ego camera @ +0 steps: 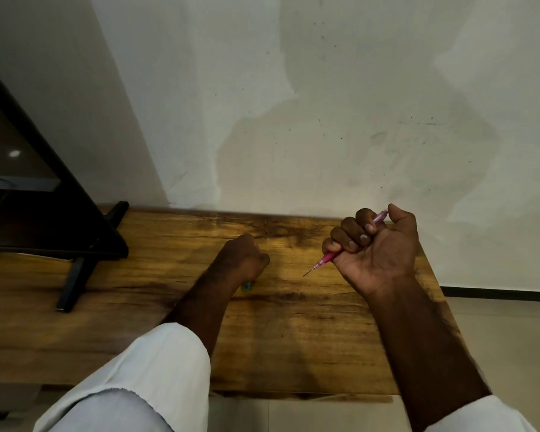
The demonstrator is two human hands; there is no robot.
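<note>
While my right hand (378, 244) was wrapped in a full fist round the pink pen (326, 258), up off the desk (169, 275) with its fine tip aimed down-left, my left hand (243, 255) was curled over a small teal piece (247, 286), pinning it down. I judged that fist too clumsy for such a tip: better to slide to a fingertip hold and keep the left hand steady.

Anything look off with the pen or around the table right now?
The right hand holds the pen in a fist grip, fine tip aimed down-left above the table, not a writing hold. A teal bit pokes from under the curled left hand; I cannot tell what it is. The wall shows a big darker stain.
</note>
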